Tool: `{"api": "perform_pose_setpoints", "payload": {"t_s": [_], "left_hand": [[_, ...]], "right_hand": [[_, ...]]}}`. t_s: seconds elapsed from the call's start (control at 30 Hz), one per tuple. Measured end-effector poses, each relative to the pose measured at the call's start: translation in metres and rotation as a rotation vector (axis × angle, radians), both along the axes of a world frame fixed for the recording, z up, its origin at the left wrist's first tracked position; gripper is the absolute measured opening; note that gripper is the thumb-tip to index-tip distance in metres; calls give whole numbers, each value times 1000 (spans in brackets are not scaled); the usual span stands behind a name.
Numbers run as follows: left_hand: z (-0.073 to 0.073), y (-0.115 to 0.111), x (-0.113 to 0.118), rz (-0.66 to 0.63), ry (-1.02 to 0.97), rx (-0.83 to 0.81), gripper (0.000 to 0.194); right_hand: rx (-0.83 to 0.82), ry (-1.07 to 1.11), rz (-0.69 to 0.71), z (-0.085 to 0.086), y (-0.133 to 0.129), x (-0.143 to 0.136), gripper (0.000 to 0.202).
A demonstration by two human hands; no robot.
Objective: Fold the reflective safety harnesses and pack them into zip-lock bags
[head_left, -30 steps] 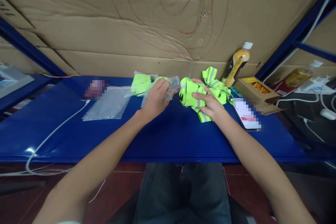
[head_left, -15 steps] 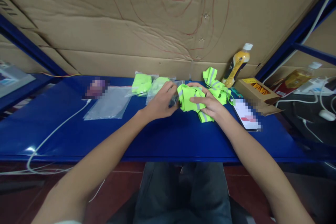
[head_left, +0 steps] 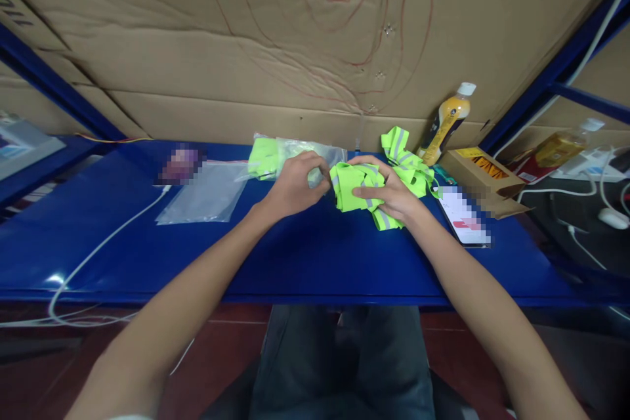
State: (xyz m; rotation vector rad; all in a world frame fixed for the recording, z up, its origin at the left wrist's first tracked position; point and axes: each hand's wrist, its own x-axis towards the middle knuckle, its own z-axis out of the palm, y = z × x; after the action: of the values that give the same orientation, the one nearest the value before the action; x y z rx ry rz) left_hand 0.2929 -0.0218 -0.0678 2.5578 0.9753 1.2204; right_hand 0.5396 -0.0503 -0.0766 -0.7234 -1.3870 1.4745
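Open blue table [head_left: 315, 262] is seen between the near edge and the hands. Farther in, a neon-yellow vest [head_left: 357, 187] with grey reflective strips is bunched at mid-table. It is gripped by the right hand [head_left: 388, 197], fingers curled closed over it. A clear bag [head_left: 315, 154] just beside it is pinched by the left hand [head_left: 295, 184]. A bottle [head_left: 445, 121] stands against the cardboard [head_left: 246, 46] at the back.

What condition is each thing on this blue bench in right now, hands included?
Left hand: closed on a clear bag.
Right hand: gripping a bunched green vest.
Bagged vest: lying flat.
Loose vest: crumpled.
Empty bag: flat.
Bottle: capped, leaning.
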Motion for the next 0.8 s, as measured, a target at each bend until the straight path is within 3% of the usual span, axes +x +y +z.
{"api": "perform_pose_setpoints", "payload": {"t_s": [0.23,0.33,0.47,0.53,0.7,0.8], "left_hand": [[-2,-4,5,275,-261,363,17],[-2,-7,6,351,-280,401,15],[-4,-9,7,327,-219,404,13],[-6,-10,7,285,-135,416,11],[-7,-12,5,246,108,465,5],[-8,-15,8,263,189,511,8]], "right_hand": [[246,-270,-37,1,-1,-3,51],[294,-346,11,2,-1,-7,50],[329,-364,-27,1,-2,-11,48],[269,-290,-98,0,-2,-12,48],[-141,-9,-168,2,-2,-14,63],[-249,42,-197,6,-2,-15,70]]}}
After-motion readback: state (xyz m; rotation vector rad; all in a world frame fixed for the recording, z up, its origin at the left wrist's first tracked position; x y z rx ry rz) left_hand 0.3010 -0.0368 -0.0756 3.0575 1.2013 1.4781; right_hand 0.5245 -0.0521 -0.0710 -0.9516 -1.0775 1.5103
